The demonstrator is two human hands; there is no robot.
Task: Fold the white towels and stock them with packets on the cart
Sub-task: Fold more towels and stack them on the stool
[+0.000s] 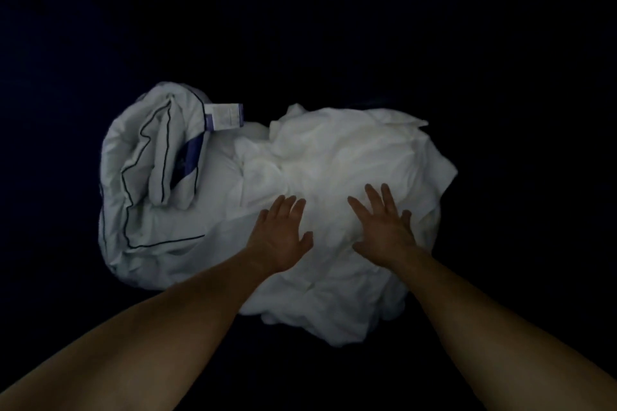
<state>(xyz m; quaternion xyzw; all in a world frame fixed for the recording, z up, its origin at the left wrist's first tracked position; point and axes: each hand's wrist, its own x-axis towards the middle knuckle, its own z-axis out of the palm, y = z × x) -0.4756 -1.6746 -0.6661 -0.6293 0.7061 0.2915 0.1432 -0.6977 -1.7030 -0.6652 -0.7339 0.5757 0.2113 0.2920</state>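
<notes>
A crumpled heap of white towels lies in the middle of a very dark surface. Both my hands reach over its near part, palms down and fingers straight. My left hand is over the heap's left-centre; my right hand is a hand's width to the right. Whether the palms touch the cloth or hover just above it cannot be told. At the heap's left lies a white cloth with thin dark piping, bunched up, with a white printed label at its far edge. No packets or cart are visible.
Everything around the cloth is almost black; no edges, containers or other objects can be made out in the dark.
</notes>
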